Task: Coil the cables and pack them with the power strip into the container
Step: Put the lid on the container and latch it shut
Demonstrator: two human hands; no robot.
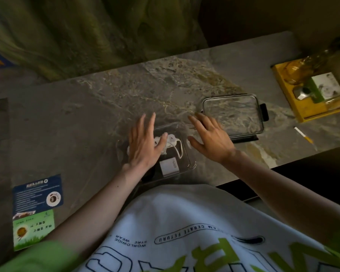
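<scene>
The packing looks nearly done. The clear container [187,152] sits on the marble table [86,114] right in front of the person. Inside it, the white cables [173,138] are bundled toward its 11 o'clock corner, and a white block [169,166], which I take for the power strip, lies at its 6 o'clock end. By my reading the step in hand is settling the contents down so they sit below the rim, and what is left is closing up. The left hand [143,142] is spread palm-down over the container's 9 o'clock half, fingers straight and pointing to 12, thumb lying on the cables. It grips nothing, and I can't tell how hard it bears down. The right hand [210,138] is flat and open too, fingers fanned and holding nothing, just off the container's 3 o'clock side. Its fingertips are near the edge of the transparent lid [234,114], which lies flat at about 2 o'clock from the container with its dark clips splayed outward. The next move, I'd guess, is for that right hand to take the lid and bring it over squarely. No cable loop should be proud of the rim, or the clips won't seat. Both forearms are bare and reach forward from the body, angled in toward each other.
</scene>
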